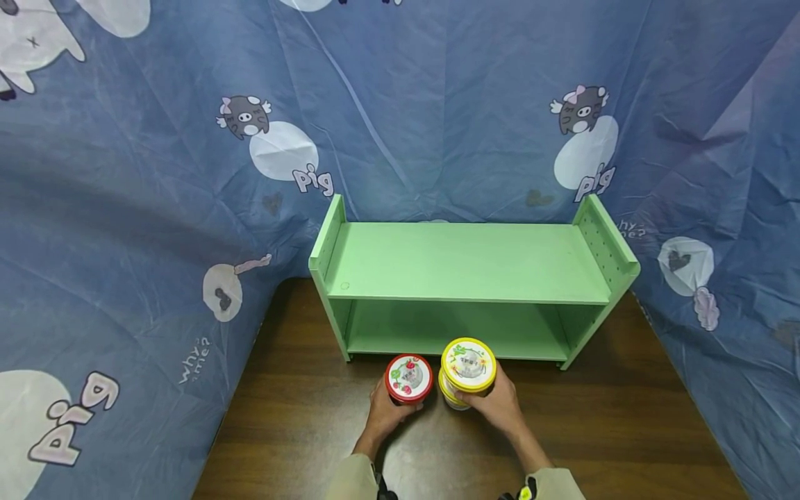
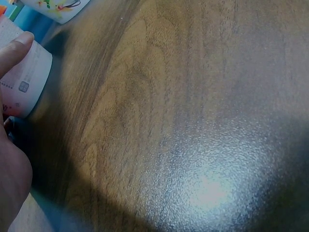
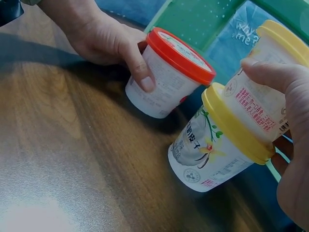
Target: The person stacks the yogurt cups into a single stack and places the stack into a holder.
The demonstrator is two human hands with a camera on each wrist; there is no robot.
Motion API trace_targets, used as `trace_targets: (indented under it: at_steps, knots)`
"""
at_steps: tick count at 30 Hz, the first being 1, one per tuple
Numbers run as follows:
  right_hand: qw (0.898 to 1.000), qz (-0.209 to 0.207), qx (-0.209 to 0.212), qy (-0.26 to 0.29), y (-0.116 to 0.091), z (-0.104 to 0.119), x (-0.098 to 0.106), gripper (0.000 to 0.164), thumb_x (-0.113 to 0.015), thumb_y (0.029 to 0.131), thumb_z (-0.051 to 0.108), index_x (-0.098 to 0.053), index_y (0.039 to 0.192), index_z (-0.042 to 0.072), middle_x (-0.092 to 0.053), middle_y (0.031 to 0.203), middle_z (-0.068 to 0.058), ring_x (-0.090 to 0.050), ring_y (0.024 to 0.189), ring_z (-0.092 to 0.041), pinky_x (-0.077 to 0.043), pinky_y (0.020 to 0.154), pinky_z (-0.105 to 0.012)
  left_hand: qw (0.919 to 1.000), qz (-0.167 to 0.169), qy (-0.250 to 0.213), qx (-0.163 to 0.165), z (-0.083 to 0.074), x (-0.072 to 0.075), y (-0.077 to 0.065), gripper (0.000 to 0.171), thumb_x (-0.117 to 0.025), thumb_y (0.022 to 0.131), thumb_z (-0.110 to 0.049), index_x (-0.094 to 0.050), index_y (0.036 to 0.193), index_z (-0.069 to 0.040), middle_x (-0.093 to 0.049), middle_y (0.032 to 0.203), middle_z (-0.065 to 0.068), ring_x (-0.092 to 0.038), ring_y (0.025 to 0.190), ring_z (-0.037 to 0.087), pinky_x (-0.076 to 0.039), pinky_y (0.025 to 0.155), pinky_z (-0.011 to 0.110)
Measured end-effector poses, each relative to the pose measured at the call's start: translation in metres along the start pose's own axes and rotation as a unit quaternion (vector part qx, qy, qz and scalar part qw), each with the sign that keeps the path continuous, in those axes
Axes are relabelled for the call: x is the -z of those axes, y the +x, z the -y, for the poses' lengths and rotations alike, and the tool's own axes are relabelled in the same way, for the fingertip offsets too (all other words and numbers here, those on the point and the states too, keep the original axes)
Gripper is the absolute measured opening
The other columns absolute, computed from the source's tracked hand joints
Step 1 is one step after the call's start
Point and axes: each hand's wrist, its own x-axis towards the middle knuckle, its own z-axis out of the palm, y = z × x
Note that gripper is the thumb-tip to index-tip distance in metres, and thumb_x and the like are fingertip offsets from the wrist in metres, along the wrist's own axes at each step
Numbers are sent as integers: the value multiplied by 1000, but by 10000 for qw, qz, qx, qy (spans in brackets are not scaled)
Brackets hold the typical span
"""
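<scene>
My left hand [image 1: 382, 415] grips a white paper tub with a red lid [image 1: 409, 378], its fingers and thumb around the side. The tub's base is right at the table, and its printed wall [image 2: 36, 72] shows in the left wrist view. My right hand [image 1: 502, 404] holds a yellow-lidded tub [image 1: 469, 364], thumb on one side and fingers partly hidden behind it. Directly beneath it stands a second yellow-lidded tub [image 3: 212, 145] with a flower print. The upper tub's base overlaps the lower lid in the right wrist view.
A light green two-tier shelf [image 1: 462, 260] stands just behind the tubs, with raised side panels. The brown wood-grain table [image 1: 287, 423] reaches out on both sides. Blue cloth [image 1: 400, 125] with pig prints hangs behind and at both sides.
</scene>
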Motion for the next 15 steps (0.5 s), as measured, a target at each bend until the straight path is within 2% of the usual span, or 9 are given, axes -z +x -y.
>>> trace_targets:
  at_steps: [5, 15]
  knots:
    - [10000, 59, -30, 46, 0, 0, 0, 89, -94, 63, 26, -51, 139, 7, -67, 127, -13, -59, 121, -28, -42, 108, -51, 9999, -26, 109, -10, 0, 0, 0, 102, -96, 53, -25, -52, 143, -8, -65, 127, 14, -58, 120, 32, -39, 105, 52]
    - [10000, 8, -11, -53, -1, -2, 0, 87, -93, 64, 28, -52, 137, 7, -68, 125, -14, -60, 121, -29, -43, 107, -52, 9998, 54, -100, 171, -1, 0, 1, 104, -96, 54, -23, -49, 145, -7, -63, 131, 16, -54, 124, 35, -33, 109, 56]
